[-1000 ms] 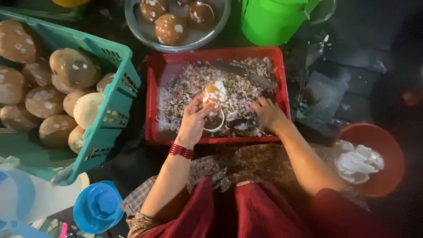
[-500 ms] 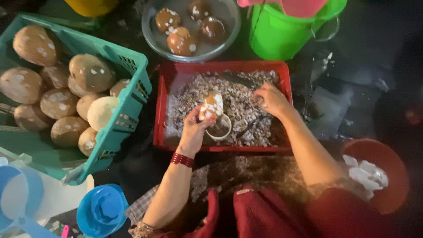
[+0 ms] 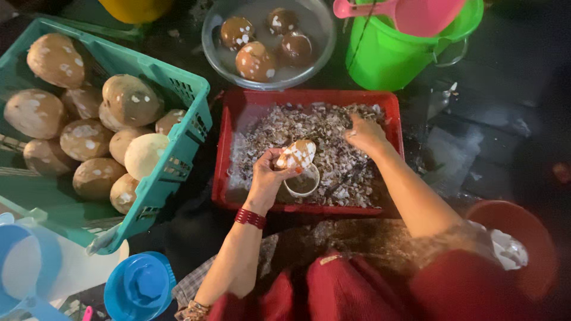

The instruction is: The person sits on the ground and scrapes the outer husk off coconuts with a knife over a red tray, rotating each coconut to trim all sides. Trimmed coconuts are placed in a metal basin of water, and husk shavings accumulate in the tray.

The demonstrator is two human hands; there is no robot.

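The yellow tub (image 3: 135, 7) at 12 o'clock is cut off by the top edge. The blue scoop (image 3: 24, 267) at 8 o'clock runs off the left edge. The right hand (image 3: 366, 134) hides its fingertips in the shell bits (image 3: 333, 148). The brown bowl (image 3: 523, 244) at 4 o'clock is blurry.

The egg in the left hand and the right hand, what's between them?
In the head view, only broken shell bits in the red tray lie between the egg and right hand.

Crate (image 3: 196, 128) left of tray (image 3: 235, 119); bowl (image 3: 209, 44), bucket (image 3: 386, 59) behind.
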